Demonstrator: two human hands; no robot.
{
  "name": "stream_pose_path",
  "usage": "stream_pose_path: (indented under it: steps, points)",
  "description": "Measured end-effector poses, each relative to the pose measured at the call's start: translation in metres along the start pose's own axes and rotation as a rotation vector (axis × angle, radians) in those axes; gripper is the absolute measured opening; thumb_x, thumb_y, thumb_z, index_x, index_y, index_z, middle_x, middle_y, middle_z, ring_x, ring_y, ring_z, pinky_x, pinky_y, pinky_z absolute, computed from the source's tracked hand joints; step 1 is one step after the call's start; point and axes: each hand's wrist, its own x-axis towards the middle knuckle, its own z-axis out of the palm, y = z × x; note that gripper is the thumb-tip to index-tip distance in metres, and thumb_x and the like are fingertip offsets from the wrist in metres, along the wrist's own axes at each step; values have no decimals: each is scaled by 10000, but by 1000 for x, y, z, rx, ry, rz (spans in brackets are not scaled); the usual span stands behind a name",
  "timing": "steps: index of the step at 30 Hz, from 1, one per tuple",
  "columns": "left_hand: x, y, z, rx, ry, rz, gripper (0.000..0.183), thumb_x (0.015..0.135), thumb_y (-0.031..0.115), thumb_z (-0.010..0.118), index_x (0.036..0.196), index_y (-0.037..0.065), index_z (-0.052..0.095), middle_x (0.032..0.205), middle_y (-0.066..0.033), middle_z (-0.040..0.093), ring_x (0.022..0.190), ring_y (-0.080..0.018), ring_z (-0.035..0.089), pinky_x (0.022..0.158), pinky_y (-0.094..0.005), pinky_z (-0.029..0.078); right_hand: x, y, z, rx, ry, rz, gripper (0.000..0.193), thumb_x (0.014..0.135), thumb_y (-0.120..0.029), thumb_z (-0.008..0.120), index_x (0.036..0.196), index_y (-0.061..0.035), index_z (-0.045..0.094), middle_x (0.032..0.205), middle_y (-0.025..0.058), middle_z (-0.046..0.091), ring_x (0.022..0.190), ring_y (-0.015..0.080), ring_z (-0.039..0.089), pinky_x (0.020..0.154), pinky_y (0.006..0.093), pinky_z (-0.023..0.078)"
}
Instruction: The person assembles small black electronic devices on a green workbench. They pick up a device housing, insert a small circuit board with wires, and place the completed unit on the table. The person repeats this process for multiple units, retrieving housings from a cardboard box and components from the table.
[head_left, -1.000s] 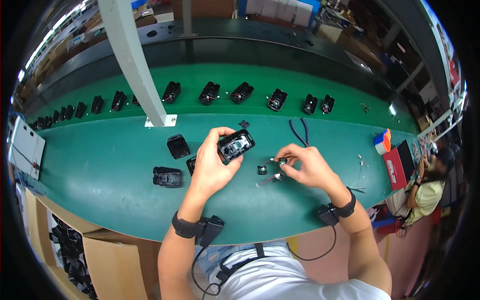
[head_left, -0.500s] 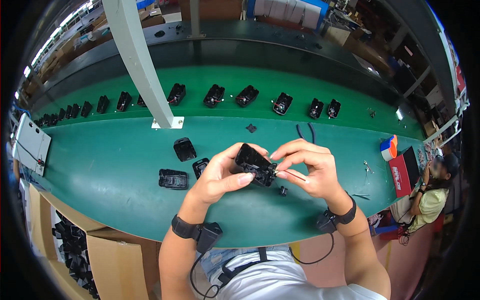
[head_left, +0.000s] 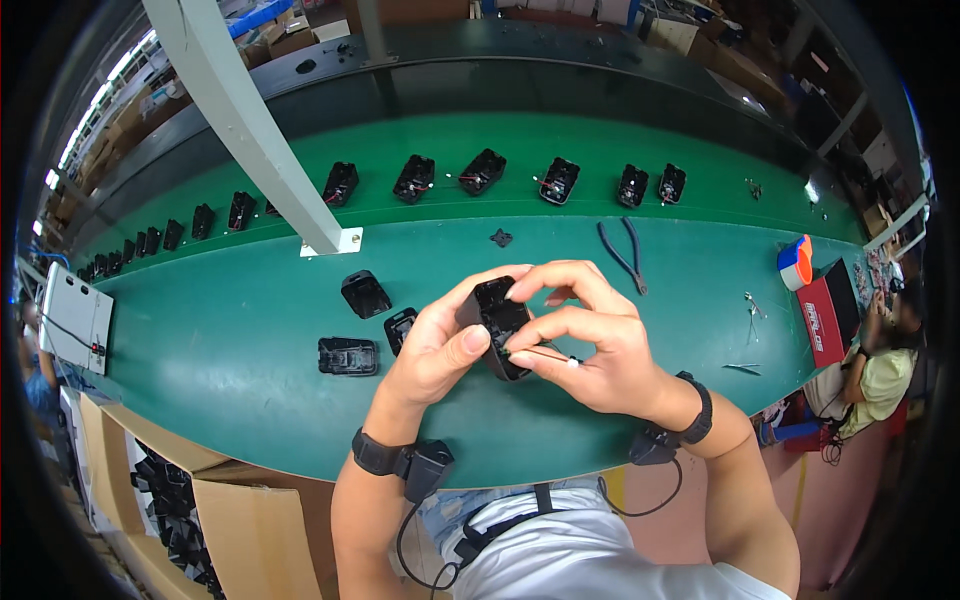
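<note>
My left hand (head_left: pixel 440 345) is wrapped round a small black plastic housing (head_left: pixel 497 297), its hollow side up, above the middle of the green table. The thumb presses along its left wall. My right hand (head_left: pixel 612 350) reaches into the housing with bent fingers. Its thumb and forefinger pinch at a thin wire (head_left: pixel 545 352) that ends in a white connector. Whatever sits under those fingertips is hidden. Left of my hands lie a black shell (head_left: pixel 366 294), a second black shell (head_left: pixel 347 357) and a black piece (head_left: pixel 399 328) partly covered by my left hand.
Several black housings with wires (head_left: pixel 482 172) stand in a row on the green belt (head_left: pixel 520 135). Dark-handled pliers (head_left: pixel 624 258) and a small black cross-shaped part (head_left: pixel 501 238) lie beyond my hands. A grey post (head_left: pixel 250 130) rises at left. A red box (head_left: pixel 826 320) stands at right, near a seated person.
The housing has turned more upright in my left hand. My right fingers have gone from its right end into its hollow. The pliers now show in full.
</note>
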Motion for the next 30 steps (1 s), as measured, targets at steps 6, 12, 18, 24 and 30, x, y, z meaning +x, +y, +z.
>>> stream_pose_path:
  steps: [6, 12, 18, 24, 30]
  points:
    - [4, -9, 14, -100, 92, -4, 926, 911, 476, 695, 1547, -15, 235, 1317, -174, 547, 1166, -257, 608, 1032, -385, 481, -10, 18, 7, 360, 29, 223, 122, 822, -34, 759, 943, -37, 748, 1236, 106, 605, 1120, 215, 570, 904, 328, 499]
    - [11, -15, 13, -112, 107, -20, 996, 897, 522, 698, 1556, -23, 188, 1249, -162, 588, 1105, -244, 646, 993, -379, 519, -23, 19, 23, 455, 140, 318, 168, 830, -64, 755, 996, -38, 753, 1270, 122, 591, 1137, 237, 556, 933, 348, 487]
    - [11, -14, 12, -96, 171, 22, 915, 949, 488, 648, 1565, -6, 186, 1229, -117, 592, 1102, -190, 630, 950, -343, 536, -6, 15, -8, 45, -66, 49, 286, 747, -133, 835, 1021, -81, 772, 1372, 178, 562, 1221, 358, 558, 963, 447, 503]
    - [10, -15, 19, -10, 179, -91, 799, 1020, 428, 555, 1600, 59, 150, 1502, -117, 400, 1340, -219, 468, 1120, -404, 394, -6, 41, -13, 171, -183, 84, 307, 712, -151, 884, 994, -77, 787, 1432, 195, 542, 1297, 390, 540, 993, 495, 505]
    - [9, -23, 11, 204, 154, -203, 689, 1085, 430, 384, 1605, 65, 118, 929, -97, 663, 779, -164, 649, 774, -286, 506, -15, 61, -24, 856, -207, 559, 278, 808, -127, 830, 1020, 39, 758, 1414, 252, 543, 1248, 299, 580, 1042, 417, 457]
